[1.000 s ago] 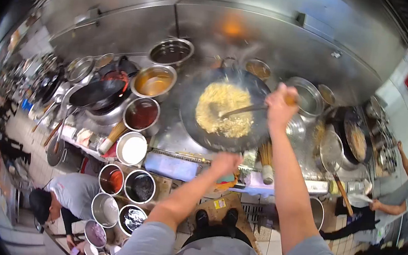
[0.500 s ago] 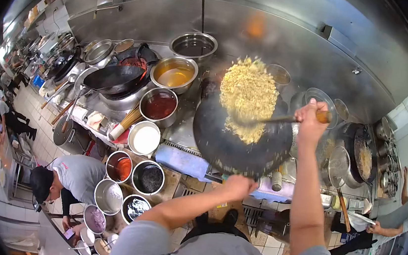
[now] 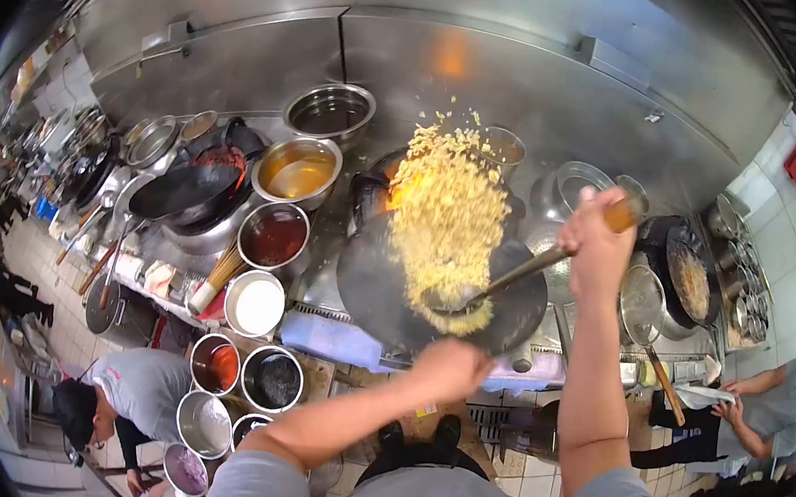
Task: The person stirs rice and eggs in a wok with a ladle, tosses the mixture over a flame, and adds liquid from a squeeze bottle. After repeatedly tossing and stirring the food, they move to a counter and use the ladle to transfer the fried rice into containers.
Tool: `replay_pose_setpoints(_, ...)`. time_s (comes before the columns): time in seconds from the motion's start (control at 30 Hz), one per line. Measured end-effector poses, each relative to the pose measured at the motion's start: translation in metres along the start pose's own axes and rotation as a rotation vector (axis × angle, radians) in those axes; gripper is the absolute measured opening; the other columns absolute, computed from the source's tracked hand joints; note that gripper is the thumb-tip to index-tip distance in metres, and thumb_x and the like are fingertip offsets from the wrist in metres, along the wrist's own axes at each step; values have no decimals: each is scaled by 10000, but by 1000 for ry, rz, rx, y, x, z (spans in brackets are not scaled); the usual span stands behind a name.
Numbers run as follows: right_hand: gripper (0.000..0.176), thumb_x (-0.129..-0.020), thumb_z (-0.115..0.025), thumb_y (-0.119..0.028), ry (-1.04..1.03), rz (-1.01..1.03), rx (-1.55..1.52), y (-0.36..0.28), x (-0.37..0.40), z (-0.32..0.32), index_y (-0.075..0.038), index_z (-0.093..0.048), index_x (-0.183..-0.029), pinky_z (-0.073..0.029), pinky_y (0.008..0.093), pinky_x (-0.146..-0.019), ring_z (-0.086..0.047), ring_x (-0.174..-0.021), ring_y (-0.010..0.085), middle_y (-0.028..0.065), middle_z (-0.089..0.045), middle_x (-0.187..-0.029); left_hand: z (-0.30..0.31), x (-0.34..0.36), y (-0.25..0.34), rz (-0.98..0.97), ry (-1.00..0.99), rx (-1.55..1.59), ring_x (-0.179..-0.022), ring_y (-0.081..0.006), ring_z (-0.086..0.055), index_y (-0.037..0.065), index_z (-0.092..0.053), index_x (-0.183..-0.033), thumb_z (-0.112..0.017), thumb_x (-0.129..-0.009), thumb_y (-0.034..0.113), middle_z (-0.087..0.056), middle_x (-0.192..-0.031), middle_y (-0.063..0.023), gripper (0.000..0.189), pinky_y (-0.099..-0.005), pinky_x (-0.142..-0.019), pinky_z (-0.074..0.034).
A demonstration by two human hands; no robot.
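Note:
My left hand (image 3: pixel 453 368) is closed at the near rim of a large black wok (image 3: pixel 369 289); its grip on the rim is partly hidden. The wok is tilted toward me. A mass of yellow fried rice (image 3: pixel 450 210) hangs in the air above it, stretching from the wok up past its far rim, with loose grains on top. My right hand (image 3: pixel 598 240) grips the wooden handle of a ladle (image 3: pixel 530 268). The ladle's bowl is down in the rice near the wok's middle. Behind the wok, an orange flame (image 3: pixel 404 191) shows at the burner.
On the left stand bowls of amber liquid (image 3: pixel 297 172), dark red sauce (image 3: pixel 273 235) and white contents (image 3: pixel 255 302), plus another wok (image 3: pixel 186 192). A strainer (image 3: pixel 641 308) and a wok of food (image 3: pixel 686 279) are right. One person (image 3: pixel 136 386) bends at left; another (image 3: pixel 770 404) stands right.
The wok has come back toward me, uncovering the burner flame. The rice has stretched into a longer airborne column. The ladle slants more steeply, and the view has shifted to the right.

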State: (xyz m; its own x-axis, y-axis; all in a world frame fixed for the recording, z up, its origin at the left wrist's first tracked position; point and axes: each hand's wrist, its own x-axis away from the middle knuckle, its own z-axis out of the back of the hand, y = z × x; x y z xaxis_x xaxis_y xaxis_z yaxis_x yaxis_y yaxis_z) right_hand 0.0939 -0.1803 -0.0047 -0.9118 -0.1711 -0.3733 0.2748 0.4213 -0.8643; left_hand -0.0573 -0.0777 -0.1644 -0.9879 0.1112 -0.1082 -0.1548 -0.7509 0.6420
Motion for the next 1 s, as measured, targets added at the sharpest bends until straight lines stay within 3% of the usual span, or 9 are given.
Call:
replay_pose_setpoints(0.07, 222, -967, -566, -111, 44, 192, -26, -27, 5, -13, -110, -408, -811, -337, 249, -434, -336, -441, 65, -46, -368, -550, 25, -51, -16, 76, -24, 24, -632, -385, -641, 97, -704, -779, -521, -948, 378, -658, -693, -179, 375, -475, -628, -531)
replay_pose_setpoints(0.17, 204, -942, -615, -117, 249, 159, 150, 58, -7, -27, -101, -426, -867, -374, 268, -432, -466, -447, 93, 9, -513, -580, -29, -85, -83, -24, 198, -140, -642, -386, -638, 101, -697, -809, -494, -962, 386, -664, -716, -171, 381, -472, -640, -527)
replay_pose_setpoints(0.3, 269, -944, -590, -85, 150, 218, 44, 79, -2, 6, -96, -380, -776, -369, 232, -429, -459, -460, 72, -10, -454, -564, -102, -4, -86, 29, 23, -89, -680, -393, -646, 108, -691, -794, -489, -960, 394, -673, -723, -156, 387, -492, -663, -527)
replay_pose_setpoints(0.47, 275, -938, -598, -71, 18, 178, -4, -28, 15, -23, -97, -378, -776, -337, 238, -424, -402, -452, 61, -23, -426, -570, 35, -50, -12, 43, 84, 7, -616, -388, -626, 94, -667, -678, -533, -945, 378, -631, -638, -174, 411, -490, -600, -500)
replay_pose_setpoints(0.6, 247, -963, -572, -94, 161, 310, 293, 115, -11, -5, -117, -365, -829, -321, 229, -436, -378, -450, 68, -41, -377, -562, -56, -70, -95, -33, 261, -146, -612, -373, -633, 74, -661, -743, -505, -953, 377, -640, -664, -177, 400, -482, -605, -507)
replay_pose_setpoints(0.7, 254, -959, -581, -99, 152, 319, 184, 93, 10, -2, -117, -371, -819, -328, 235, -431, -393, -457, 70, -33, -398, -573, -96, -10, -92, 24, 43, -184, -634, -369, -647, 64, -664, -778, -489, -960, 350, -646, -665, -180, 381, -483, -649, -526)
replay_pose_setpoints(0.8, 247, -963, -573, -100, -33, 3, 79, 23, 12, -5, -113, -368, -825, -359, 247, -438, -419, -463, 84, -7, -445, -584, -18, 4, -20, -50, -52, -144, -640, -387, -643, 59, -679, -790, -509, -950, 364, -647, -670, -183, 384, -485, -655, -529)
replay_pose_setpoints(0.9, 279, -936, -602, -74, 51, 171, -40, -25, 26, -32, -99, -372, -780, -343, 234, -438, -410, -489, 59, -33, -427, -592, 38, -62, -23, 15, 16, -66, -678, -406, -644, 78, -671, -740, -513, -944, 387, -653, -695, -187, 402, -504, -646, -524)
replay_pose_setpoints(1.0, 271, -942, -596, -69, 191, 418, 418, 108, -5, -12, -98, -372, -793, -333, 226, -436, -403, -483, 49, -34, -427, -591, -37, -76, -90, -17, 177, -100, -680, -410, -644, 71, -669, -741, -517, -941, 381, -650, -691, -189, 399, -502, -645, -524)
